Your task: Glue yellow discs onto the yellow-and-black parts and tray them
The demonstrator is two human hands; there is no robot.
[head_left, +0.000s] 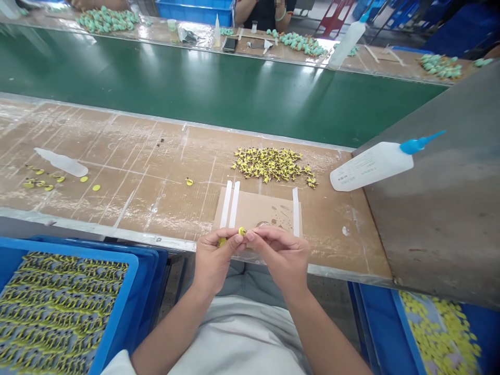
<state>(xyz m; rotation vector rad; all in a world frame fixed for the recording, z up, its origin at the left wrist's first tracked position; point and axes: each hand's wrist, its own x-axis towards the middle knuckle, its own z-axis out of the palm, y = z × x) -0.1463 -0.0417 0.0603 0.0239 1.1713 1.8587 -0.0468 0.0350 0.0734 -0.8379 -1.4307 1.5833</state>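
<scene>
My left hand [214, 256] pinches a small round yellow disc [241, 230] between thumb and fingertips, just above the table's front edge. A second bit of yellow [222, 241] shows inside the curled fingers of that hand. My right hand [287, 255] is closed in a pinch, its fingertips meeting the disc from the right. A tiny dark part shows between the two hands; the rest of what the right fingers hold is hidden. Under and beyond the hands lies a cardboard sheet [258, 205] with white tape strips and brown stains. A pile of small yellow-and-black pieces [269, 164] sits behind it.
A glue bottle with blue nozzle [371, 166] leans against the metal panel [437, 208]. Left lie a white bottle [62, 162] and loose yellow discs [96, 188]. Blue trays [135, 265] flank me. A green conveyor belt [219, 86] runs beyond; a person [265, 13] sits across.
</scene>
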